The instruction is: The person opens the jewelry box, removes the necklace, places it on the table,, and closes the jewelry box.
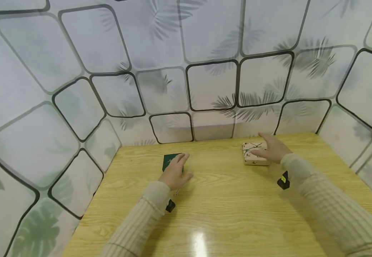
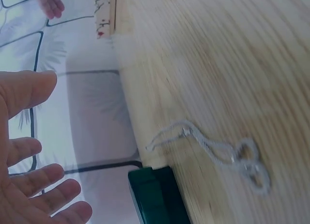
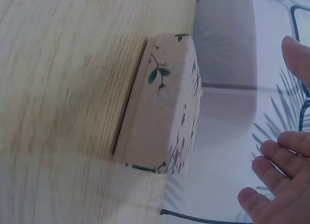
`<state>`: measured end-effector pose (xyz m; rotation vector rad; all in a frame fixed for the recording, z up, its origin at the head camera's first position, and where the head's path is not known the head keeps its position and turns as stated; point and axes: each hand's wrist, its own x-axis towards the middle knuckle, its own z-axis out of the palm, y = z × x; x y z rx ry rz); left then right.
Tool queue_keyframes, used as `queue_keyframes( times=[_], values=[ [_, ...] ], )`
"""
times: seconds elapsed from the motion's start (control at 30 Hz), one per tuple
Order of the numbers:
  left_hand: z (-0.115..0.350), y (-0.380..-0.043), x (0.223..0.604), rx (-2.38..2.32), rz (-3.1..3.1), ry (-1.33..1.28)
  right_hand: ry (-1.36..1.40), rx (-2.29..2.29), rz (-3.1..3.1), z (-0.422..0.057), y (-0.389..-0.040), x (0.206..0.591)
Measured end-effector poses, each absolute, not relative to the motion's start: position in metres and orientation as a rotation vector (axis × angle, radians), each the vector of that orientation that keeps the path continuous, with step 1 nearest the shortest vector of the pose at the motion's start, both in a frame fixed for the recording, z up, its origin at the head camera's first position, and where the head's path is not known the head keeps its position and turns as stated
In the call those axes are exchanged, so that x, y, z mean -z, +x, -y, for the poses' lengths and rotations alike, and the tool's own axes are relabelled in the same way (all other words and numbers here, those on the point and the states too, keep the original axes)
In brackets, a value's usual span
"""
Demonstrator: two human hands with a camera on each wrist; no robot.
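My left hand point(image 1: 174, 174) hovers over the table with its fingers spread and nothing in them. Partly behind it lies a small dark green box point(image 1: 169, 160), which shows its edge in the left wrist view. Close by, a silvery chain point(image 2: 213, 149) lies loosely looped on the wood; the hand mostly hides it in the head view. On the right, my right hand point(image 1: 273, 149) is held above a pale pink box point(image 1: 252, 159) with a printed pattern of stems, leaves and small red flowers. Its fingers are extended, apart from the box in the right wrist view.
The wooden table point(image 1: 224, 200) carries both boxes toward its far edge. A pale curtain point(image 1: 211, 85) with dark rounded outlines and leaf prints stands behind the table and along its sides. Small black wrist devices point(image 1: 283, 180) hang under the sleeves.
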<state>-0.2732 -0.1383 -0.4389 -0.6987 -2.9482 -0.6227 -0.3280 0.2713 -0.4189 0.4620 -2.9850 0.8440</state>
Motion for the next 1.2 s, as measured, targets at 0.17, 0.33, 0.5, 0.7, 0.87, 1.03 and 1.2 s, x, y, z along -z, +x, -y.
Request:
queue_keyframes(
  times=[0.17,0.33,0.5,0.7,0.87,1.03,1.2],
  values=[
    [0.13,-0.274,0.441,0.655,2.939,-0.735,0.429,-0.838,3.016,-0.281,-0.327,0.417],
    [0.12,-0.273,0.44,0.654,2.934,-0.76,0.393,-0.832,3.034,-0.289,-0.328,0.418],
    [0.11,-0.272,0.438,0.65,2.926,-0.772,0.389,-0.823,3.025,-0.296,-0.331,0.421],
    [0.098,-0.272,0.435,0.625,2.934,-0.791,0.364,-0.837,3.048,-0.303,-0.336,0.426],
    [0.086,-0.275,0.435,0.591,2.953,-0.793,0.357,-0.85,3.06,-0.306,-0.339,0.431],
    [0.072,-0.277,0.436,0.578,2.956,-0.807,0.353,-0.865,3.072,-0.308,-0.342,0.435],
    [0.061,-0.278,0.437,0.586,2.989,-0.794,0.338,-0.882,3.078,-0.309,-0.347,0.441]
  ],
)
